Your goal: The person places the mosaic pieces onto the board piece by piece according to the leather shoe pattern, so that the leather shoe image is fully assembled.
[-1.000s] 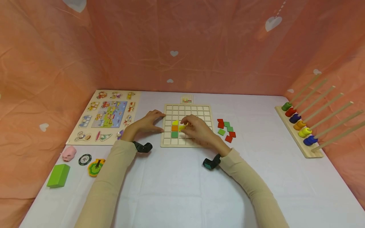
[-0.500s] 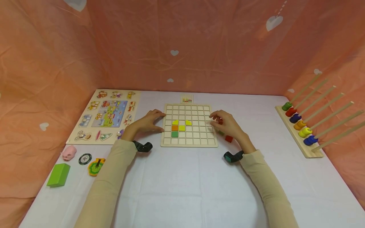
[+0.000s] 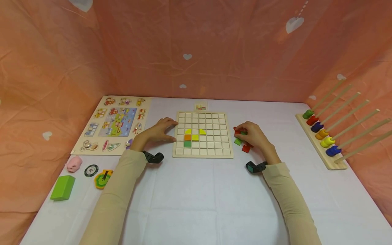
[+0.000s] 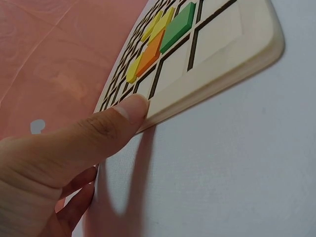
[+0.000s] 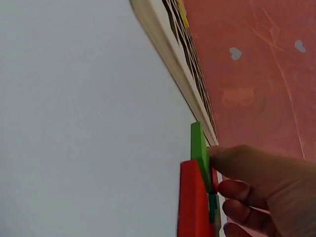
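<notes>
My left hand (image 3: 159, 131) rests at the left edge of a wooden grid board (image 3: 212, 148), its thumb touching the rim in the left wrist view. On the board sit an orange tile (image 3: 188, 137), a yellow square tile (image 3: 195, 137), a green tile (image 3: 187, 144) and two yellow tiles with a rounded corner. My right hand (image 3: 254, 134) is over the loose tiles right of the board, thumb and fingertips down among red and green ones. A light green tile (image 5: 198, 150) and a red tile (image 5: 191, 197) stand out before its thumb; whether it pinches one I cannot tell.
A small pattern card (image 3: 200, 106) lies behind the board. At the left are a picture puzzle (image 3: 95, 126), a pink pig (image 3: 74, 164), a round chip (image 3: 91, 171), a tree piece (image 3: 102, 179) and a green block (image 3: 62, 188). A peg rack (image 3: 321, 143) stands right.
My right hand has left the middle of the board and moved right to the loose tiles, uncovering the yellow tiles. The left hand has stayed at the board's edge.
</notes>
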A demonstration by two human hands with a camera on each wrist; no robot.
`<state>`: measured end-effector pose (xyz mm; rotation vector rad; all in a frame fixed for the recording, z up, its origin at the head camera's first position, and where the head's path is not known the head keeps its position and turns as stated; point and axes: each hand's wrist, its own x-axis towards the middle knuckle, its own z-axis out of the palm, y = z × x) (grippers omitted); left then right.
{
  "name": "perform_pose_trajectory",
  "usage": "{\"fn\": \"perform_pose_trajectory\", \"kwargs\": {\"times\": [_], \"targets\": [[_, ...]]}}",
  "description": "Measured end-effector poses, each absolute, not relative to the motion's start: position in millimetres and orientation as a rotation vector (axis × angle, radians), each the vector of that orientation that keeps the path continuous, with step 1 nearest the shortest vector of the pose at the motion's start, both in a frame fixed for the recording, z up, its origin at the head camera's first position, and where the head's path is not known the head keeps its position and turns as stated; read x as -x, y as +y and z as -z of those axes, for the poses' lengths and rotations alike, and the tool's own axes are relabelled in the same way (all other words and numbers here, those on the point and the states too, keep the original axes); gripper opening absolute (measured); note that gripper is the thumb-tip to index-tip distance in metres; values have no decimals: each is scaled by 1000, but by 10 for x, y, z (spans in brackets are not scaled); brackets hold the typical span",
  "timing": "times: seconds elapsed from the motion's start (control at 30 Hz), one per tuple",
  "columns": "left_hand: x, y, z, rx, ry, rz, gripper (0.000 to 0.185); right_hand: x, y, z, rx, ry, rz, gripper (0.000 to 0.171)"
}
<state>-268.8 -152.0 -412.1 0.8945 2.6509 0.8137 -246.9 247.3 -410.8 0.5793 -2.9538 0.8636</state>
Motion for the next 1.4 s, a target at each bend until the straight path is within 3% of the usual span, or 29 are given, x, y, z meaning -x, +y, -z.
{"fn": "perform_pose_trajectory", "kwargs": {"times": [0.87,1.4], "targets": [[2687,-1502,4131,-868,2654,-821,73,2431,2516,4059,-729,-2973,-884,27],[2678,-1506,4110,-879,2654,-824,71,2300,1536,4106,-1089,-2769,-1098,27]]}}
